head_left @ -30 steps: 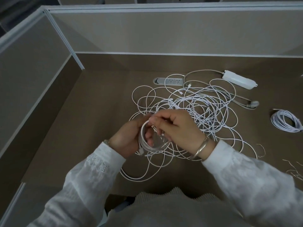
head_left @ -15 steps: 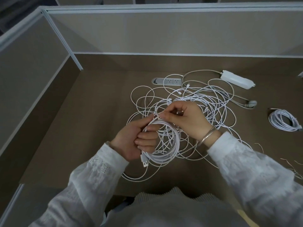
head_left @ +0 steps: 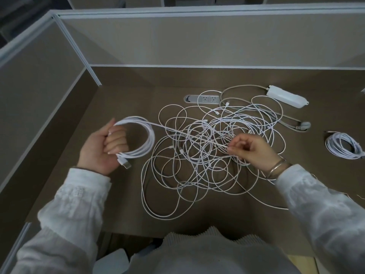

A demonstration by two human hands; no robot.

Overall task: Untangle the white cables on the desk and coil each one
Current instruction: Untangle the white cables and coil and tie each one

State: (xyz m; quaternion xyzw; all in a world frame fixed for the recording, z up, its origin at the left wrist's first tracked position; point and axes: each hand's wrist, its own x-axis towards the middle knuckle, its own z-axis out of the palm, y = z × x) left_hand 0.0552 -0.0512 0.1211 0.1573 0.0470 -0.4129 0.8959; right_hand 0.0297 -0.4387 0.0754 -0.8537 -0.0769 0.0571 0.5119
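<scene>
The left hand (head_left: pixel 102 147) is gripping a partly wound coil of thin white cable (head_left: pixel 144 135), fingers curled through its loops, a plug dangling beneath. The right hand (head_left: pixel 254 151) is pinching that cable's taut strand over the loose tangle of white cables (head_left: pixel 201 155) that is lying mid-way across the brown counter (head_left: pixel 118 194). Farther right, a finished white cable coil (head_left: pixel 343 145) is sitting apart; beyond, a white power strip (head_left: pixel 286 96).

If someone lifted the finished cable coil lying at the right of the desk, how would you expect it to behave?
The finished coil is thin cord with no tie visible, so it would probably sag and loosen. It looks light. Unlike the coil gripped in the left hand, nothing holds its loops.
</scene>
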